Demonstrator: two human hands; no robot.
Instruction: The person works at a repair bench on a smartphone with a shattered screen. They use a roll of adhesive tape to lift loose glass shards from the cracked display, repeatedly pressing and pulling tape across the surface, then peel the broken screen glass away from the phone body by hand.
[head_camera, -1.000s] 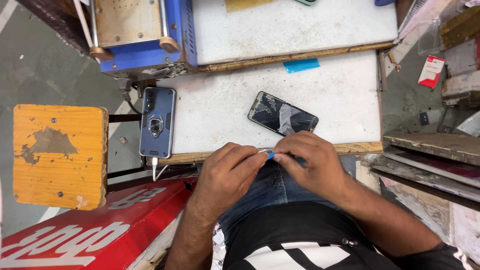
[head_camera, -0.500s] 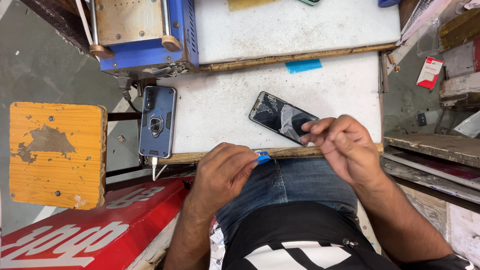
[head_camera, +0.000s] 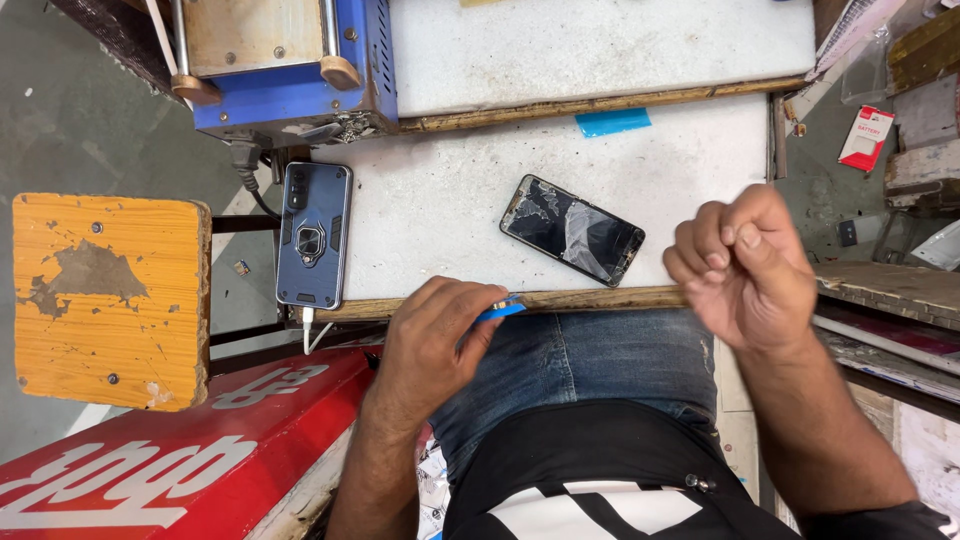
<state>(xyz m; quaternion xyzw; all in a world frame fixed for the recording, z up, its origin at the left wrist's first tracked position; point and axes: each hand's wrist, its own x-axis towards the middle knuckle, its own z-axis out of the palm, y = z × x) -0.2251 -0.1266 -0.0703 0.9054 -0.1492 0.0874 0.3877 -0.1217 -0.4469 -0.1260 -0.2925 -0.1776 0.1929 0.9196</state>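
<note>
**Blue pick at the bench edge, cracked phone waiting**

The person sat close against the white bench (head_camera: 450, 215), knees under its wooden lip. The left hand (head_camera: 432, 335) rested at that front edge, its grip pinched on a small blue tool (head_camera: 503, 311), a flat sliver poking out between thumb and fingertips. The right hand (head_camera: 745, 268) hung in the air off the bench's right end, curled into a loose fist; whether anything tiny sat between those fingers I could not tell.

The cracked black phone (head_camera: 573, 230) lay flat and slanted on the bench, screen up, between the two hands and touched by neither. Further left, a dark blue phone in a ring case (head_camera: 314, 236) lay face down at the corner with a white cable (head_camera: 306, 330) dangling from its end. A blue machine (head_camera: 285, 65) stood behind it, and an orange stool (head_camera: 105, 295) beside the bench.

To my eye, good work here meant pinning the broken phone with the free hand first, then bringing the blue tool in flat and shallow so the shattered glass didn't splinter.
</note>
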